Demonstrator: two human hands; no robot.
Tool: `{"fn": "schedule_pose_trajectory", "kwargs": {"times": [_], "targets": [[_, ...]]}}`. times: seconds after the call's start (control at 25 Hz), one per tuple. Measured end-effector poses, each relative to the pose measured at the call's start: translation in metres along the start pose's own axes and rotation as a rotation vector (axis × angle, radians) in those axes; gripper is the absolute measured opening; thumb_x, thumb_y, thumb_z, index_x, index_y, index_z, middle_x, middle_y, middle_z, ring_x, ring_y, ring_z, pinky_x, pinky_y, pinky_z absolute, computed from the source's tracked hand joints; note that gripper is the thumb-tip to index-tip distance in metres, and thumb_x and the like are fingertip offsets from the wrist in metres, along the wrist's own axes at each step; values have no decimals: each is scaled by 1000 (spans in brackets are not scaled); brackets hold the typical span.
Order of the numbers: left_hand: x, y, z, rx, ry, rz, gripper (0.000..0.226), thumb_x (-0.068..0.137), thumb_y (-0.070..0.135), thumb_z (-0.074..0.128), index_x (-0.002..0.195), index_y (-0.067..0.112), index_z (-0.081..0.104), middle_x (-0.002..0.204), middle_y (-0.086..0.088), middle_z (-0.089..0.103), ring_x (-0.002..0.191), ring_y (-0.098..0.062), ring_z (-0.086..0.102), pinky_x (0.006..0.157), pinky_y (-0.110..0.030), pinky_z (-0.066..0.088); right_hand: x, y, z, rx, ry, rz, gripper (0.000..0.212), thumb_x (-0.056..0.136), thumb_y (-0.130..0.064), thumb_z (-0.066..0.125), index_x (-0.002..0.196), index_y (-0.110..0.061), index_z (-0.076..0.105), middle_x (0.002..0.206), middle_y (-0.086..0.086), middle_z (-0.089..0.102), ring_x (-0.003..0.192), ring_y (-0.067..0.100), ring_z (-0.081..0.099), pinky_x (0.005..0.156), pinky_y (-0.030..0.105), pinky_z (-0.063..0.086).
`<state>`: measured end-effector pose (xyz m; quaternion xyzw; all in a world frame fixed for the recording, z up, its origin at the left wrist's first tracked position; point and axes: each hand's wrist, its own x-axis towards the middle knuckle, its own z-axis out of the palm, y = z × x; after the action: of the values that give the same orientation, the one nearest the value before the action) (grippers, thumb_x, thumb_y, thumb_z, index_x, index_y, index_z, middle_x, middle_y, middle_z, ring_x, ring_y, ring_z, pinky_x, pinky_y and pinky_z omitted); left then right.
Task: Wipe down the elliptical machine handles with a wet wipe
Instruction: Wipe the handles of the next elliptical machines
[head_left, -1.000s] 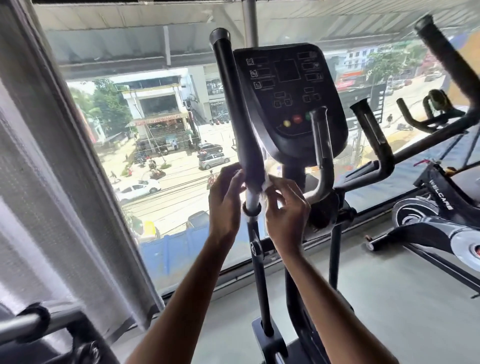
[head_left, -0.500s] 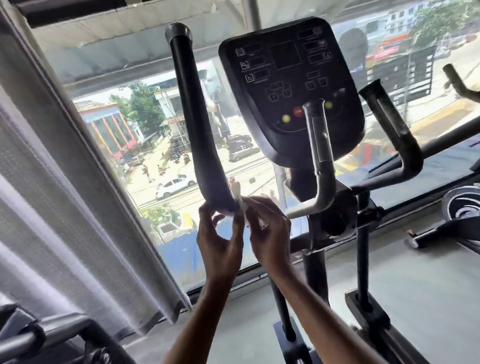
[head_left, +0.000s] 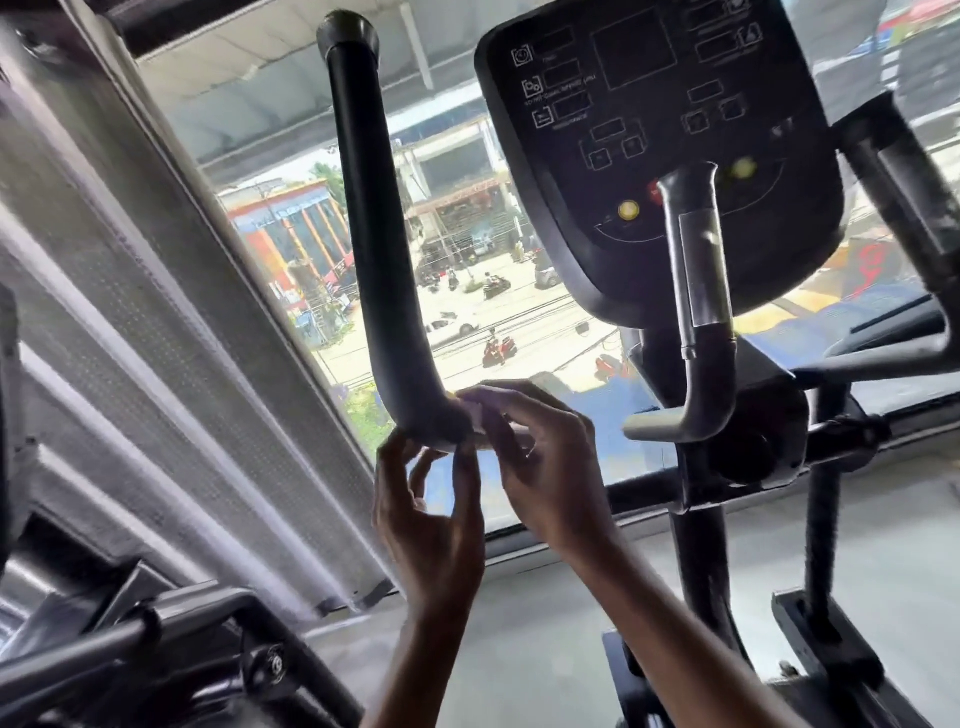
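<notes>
Place: you're in a gym, above street level.
Machine: an elliptical's button console (head_left: 660, 156) fills your upper right, its long black handle (head_left: 374, 234) at centre.
More kit: another machine's metal frame (head_left: 156, 639) sits lower left.
Outlook: the window (head_left: 467, 291) ahead looks down on a street with cars and scooters.

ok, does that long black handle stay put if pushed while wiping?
Probably stiff: the long handle looks like a rigid tube. Its matte sleeve seems grippy, not slippery. Its top stands free, and the left hand and right hand work only at its lower bend, so a push higher up may swing it; no pivot is in view.
</notes>
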<state>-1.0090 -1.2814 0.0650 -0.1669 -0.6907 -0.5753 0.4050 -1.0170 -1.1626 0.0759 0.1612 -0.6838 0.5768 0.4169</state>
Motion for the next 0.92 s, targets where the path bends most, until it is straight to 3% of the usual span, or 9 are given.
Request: {"fn": "schedule_pose_trajectory", "kwargs": {"times": [0.08,0.16,0.32,0.48,0.68,0.8,0.92], "targets": [[0,0,0,4,-3,14,32,90,34,70,113,16,57,101,-10,66,96,-25,66,89,-33,56,4,10,1,-78,8,-16,16,99,-10,63,105,-15,77,101,-7,74,94,9,69,75,37,58],[-1,-2,0,19,1,27,29,90,34,69,111,18,56,99,-10,67,94,-26,66,88,-32,55,6,10,2,-37,-21,-15,16,98,-10,63,104,-14,78,100,-7,74,94,8,69,76,34,59],[-1,-8,5,48,-5,36,37,91,33,67,111,7,52,101,0,67,96,-24,68,89,-42,59,-10,18,7,-57,59,-95,19,97,-4,63,108,-10,76,107,-3,73,103,9,67,82,31,57],[-2,-17,14,103,-59,56,40,89,35,64,125,24,50,109,30,63,104,-8,67,92,-40,59,-13,73,8,-205,134,61,18,98,-7,61,104,-12,78,101,-5,75,92,5,68,76,35,58],[-7,-22,21,102,-73,23,48,88,31,63,134,30,51,120,35,61,115,-10,65,98,-47,58,-24,61,7,-187,128,16,21,97,-3,60,107,-11,77,104,-3,74,97,8,68,85,22,54],[-7,-20,24,129,-72,7,46,87,31,63,123,56,52,115,35,61,111,-6,66,95,-46,59,-16,89,3,-282,112,111,19,97,-10,62,105,-13,78,100,-1,75,88,14,70,80,37,59],[-8,-23,27,122,-66,-45,52,82,23,61,114,63,53,110,35,62,106,-3,65,95,-49,59,-12,95,5,-261,84,82,18,98,-13,61,101,-13,79,97,-3,75,82,11,70,74,31,57]]}}
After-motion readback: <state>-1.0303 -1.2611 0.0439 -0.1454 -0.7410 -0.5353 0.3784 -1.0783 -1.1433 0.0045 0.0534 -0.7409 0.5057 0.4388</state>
